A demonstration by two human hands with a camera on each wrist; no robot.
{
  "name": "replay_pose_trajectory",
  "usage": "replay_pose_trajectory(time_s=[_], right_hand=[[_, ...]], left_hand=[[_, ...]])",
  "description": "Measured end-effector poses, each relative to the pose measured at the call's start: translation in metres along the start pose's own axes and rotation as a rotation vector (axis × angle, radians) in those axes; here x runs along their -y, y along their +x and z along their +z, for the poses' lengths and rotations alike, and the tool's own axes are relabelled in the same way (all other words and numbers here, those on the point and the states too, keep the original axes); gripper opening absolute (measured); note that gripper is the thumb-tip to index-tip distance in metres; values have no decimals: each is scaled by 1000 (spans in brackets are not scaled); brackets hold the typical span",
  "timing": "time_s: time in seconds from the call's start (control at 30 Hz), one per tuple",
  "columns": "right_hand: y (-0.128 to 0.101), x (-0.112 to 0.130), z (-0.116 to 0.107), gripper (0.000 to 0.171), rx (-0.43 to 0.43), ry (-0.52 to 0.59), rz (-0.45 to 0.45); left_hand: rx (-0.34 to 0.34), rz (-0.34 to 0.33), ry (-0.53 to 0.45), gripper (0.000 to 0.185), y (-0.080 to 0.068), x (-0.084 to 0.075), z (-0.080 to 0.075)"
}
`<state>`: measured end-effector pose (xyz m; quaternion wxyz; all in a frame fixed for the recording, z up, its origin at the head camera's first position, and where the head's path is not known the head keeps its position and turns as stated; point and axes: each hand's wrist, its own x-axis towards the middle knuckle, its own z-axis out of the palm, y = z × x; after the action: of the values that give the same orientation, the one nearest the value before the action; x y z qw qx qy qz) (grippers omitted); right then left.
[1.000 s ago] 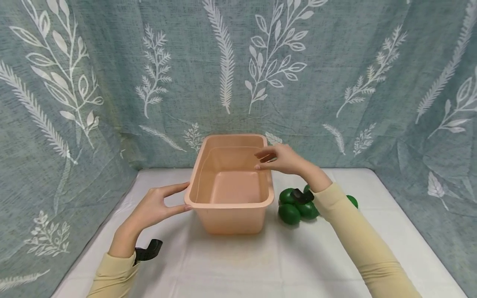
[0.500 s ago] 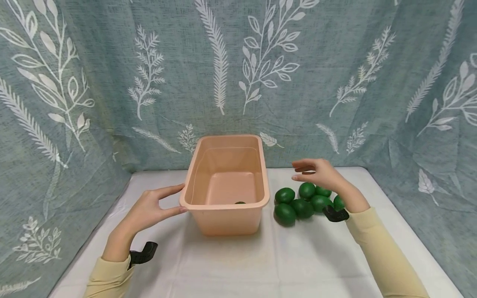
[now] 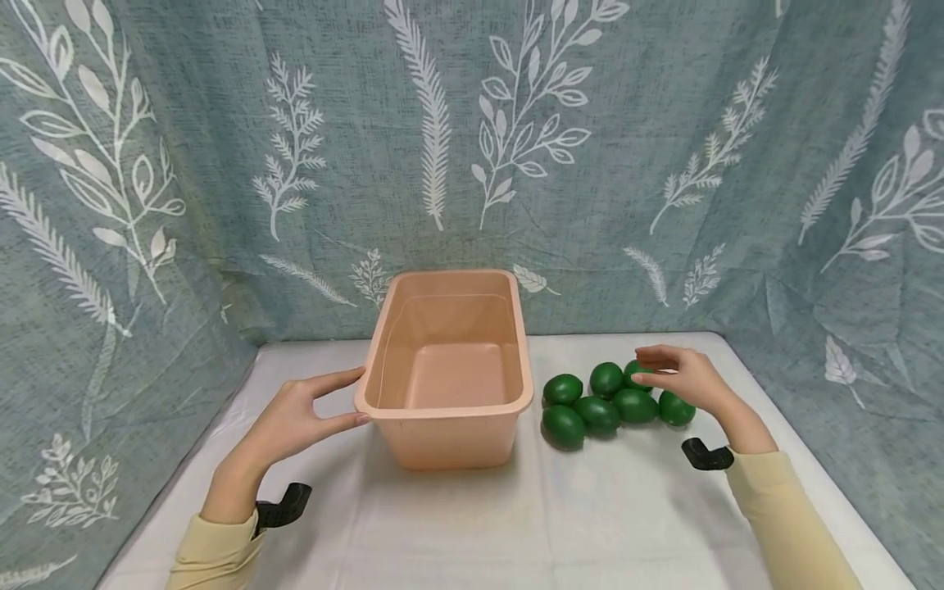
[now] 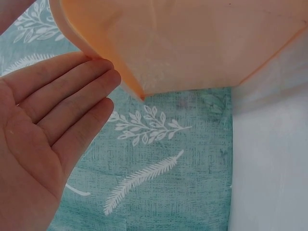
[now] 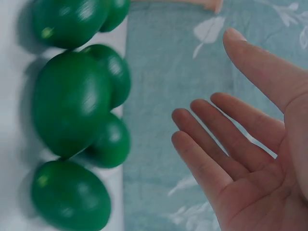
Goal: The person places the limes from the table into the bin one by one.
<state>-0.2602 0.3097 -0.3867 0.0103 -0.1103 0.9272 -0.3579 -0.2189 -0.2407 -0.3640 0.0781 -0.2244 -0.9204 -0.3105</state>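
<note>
A peach tub [image 3: 446,426] is standing on the white surface [image 3: 575,524], and the left hand [image 3: 298,418] is resting against its rim at the tub's 9 o'clock, fingers straight and slightly apart, the fingertips [image 4: 103,77] touching the tub's near-left corner in the left wrist view. At the tub's 3 o'clock a cluster of green limes [image 3: 608,399] is lying on the surface, just beside the tub but not touching it. The right hand [image 3: 682,378] is hovering over the limes at the cluster's 2 o'clock, fingers spread and relaxed, gripping nothing; the right wrist view shows its open palm facing the limes [image 5: 72,103] with a gap between. A patterned teal cloth [image 3: 472,139] is hanging behind, at 12 o'clock. No brand, label or writing is showing on the tub or anywhere else.
</note>
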Motion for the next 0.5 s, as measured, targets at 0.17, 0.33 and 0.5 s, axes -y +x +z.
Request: replay_pose_trajectory(time_s=[0.17, 0.33, 0.5], right_hand=[[-11, -24, 3, 65, -27, 9, 33], [-23, -39, 5, 63, -68, -17, 51], [-36, -48, 4, 68, -96, -49, 96]], left_hand=[[2, -4, -13, 64, 0, -1, 1], [3, -4, -10, 64, 0, -1, 1], [-6, -1, -6, 64, -1, -1, 1]])
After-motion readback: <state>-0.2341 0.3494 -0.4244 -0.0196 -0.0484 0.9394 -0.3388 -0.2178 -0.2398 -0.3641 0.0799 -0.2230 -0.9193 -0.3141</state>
